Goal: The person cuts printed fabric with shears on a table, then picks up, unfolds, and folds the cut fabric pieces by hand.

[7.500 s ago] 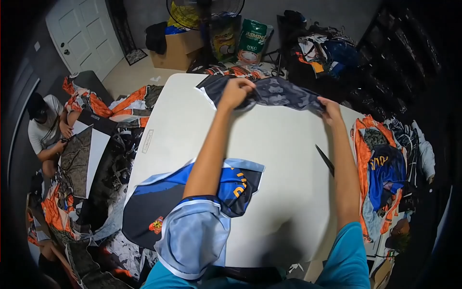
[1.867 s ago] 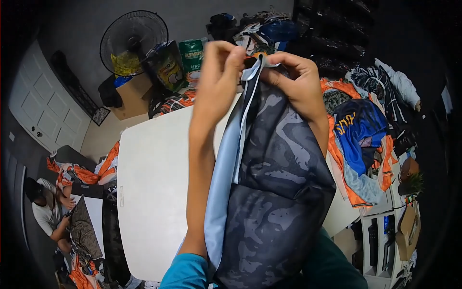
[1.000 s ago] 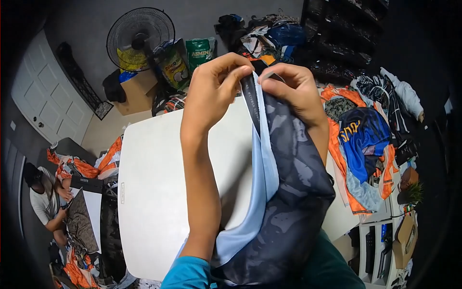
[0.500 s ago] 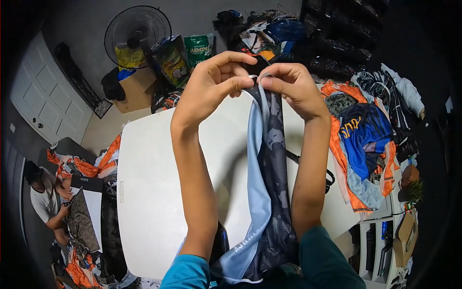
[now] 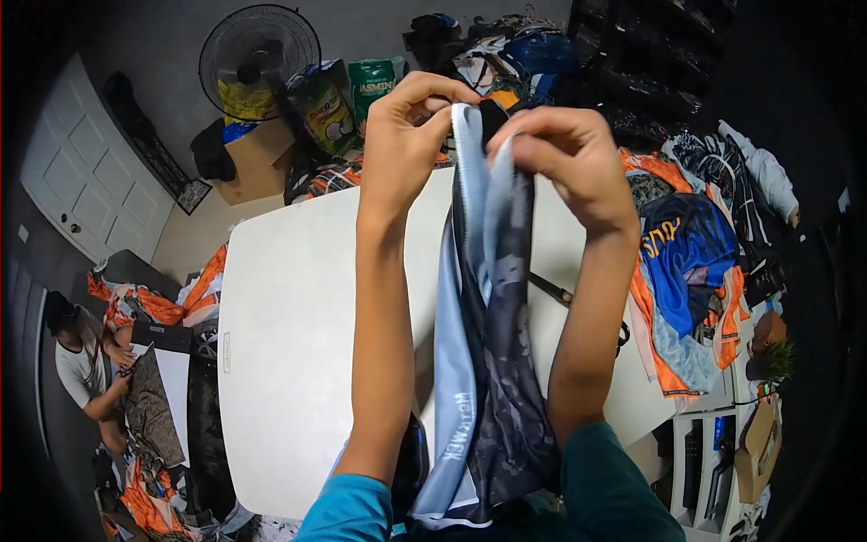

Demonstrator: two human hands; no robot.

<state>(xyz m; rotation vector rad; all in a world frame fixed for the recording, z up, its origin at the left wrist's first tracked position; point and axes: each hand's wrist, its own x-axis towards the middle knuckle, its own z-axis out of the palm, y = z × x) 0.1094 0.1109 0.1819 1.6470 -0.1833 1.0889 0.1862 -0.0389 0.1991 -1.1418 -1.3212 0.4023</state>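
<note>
Pinched at its top edge, a dark camouflage cloth with a light blue side hangs over the white table. White lettering shows low on the light blue part. My left hand grips the upper edge with fingers and thumb together. Just to the right, my right hand has its fingers closed on the neighbouring pale edge, slightly blurred. Black scissors lie on the table behind the cloth, partly hidden by my right forearm.
Orange and blue garments are heaped at the table's right. A seated person at the left handles camouflage cloth. A fan, a cardboard box and a clothes pile stand beyond. White shelves are at lower right.
The flat blue and black piece seen earliest is no longer on the table. Lately my hands have moved slightly apart along the cloth's top edge, and the light blue side has turned, showing its lettering.
</note>
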